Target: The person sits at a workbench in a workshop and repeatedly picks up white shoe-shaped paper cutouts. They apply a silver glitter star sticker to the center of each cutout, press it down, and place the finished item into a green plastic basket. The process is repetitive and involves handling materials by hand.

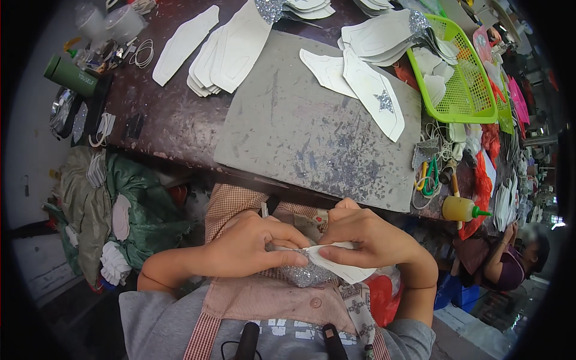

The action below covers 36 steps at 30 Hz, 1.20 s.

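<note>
Above my lap, my left hand (255,243) and my right hand (369,237) pinch one workpiece between thumbs and fingers. It looks like a shoe-upper piece, with a white panel (351,273) under my right thumb and a silver glitter part (309,275) hanging below my left thumb. Both thumbs press close together where the white and glitter parts meet. The fingers hide much of that join. Beyond my hands, a white cut panel with a glitter star (384,101) lies on the grey work board (282,120), overlapping another white panel (324,69).
Stacks of white panels (243,51) lie at the far side of the table. A green basket (468,90) stands far right, above green-handled scissors (431,177) and a yellow glue bottle (459,208). Green sacks (141,204) sit on the left. Another person (510,264) works at right.
</note>
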Tool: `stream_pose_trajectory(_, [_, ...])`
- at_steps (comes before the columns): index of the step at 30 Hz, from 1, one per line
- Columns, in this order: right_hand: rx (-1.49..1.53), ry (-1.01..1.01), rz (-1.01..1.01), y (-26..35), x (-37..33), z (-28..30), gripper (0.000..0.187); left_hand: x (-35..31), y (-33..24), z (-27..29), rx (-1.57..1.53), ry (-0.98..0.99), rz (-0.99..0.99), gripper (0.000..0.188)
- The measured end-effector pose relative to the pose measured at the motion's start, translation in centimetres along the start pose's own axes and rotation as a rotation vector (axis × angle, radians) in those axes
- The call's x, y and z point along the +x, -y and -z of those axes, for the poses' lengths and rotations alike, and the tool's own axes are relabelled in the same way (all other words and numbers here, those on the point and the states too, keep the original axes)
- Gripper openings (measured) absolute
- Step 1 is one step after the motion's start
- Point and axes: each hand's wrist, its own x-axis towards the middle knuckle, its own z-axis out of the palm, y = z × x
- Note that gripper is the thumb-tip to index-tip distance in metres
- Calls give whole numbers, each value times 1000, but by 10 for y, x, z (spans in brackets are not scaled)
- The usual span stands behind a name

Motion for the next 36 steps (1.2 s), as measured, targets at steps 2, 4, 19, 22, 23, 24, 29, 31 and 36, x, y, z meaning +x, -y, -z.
stream_pose_trajectory(2, [-6, 12, 9, 0, 0, 0, 14, 0, 2, 0, 23, 5, -25, 29])
stream_pose_trajectory(4, [4, 15, 7, 1, 0, 0, 13, -2, 4, -2, 28, -6, -31, 28])
stream_pose_trajectory(19, [-6, -1151, -9, -10, -32, -25, 54, 29, 37, -29, -894, -517, -306, 19])
stream_pose_trajectory(22, [659, -891, -152, -34, -15, -72, 55, 24, 44, -37, -860, -518, -217, 18])
stream_pose_trajectory(23, [916, -829, -78, -36, -4, -75, 49, 17, 51, -38, -737, -557, -134, 15])
stream_pose_trajectory(24, [925, -786, -141, -34, 1, -73, 44, 11, 52, -38, -710, -549, -114, 15])
stream_pose_trajectory(29, [831, -674, -236, -25, 6, -74, 27, -9, 39, -26, -630, -441, -18, 34])
stream_pose_trajectory(31, [690, -640, -215, -19, 8, -74, 23, -13, 33, -26, -626, -432, -63, 44])
stream_pose_trajectory(36, [484, -546, -128, -21, 7, -66, 24, -23, 19, -18, -364, -405, 120, 42])
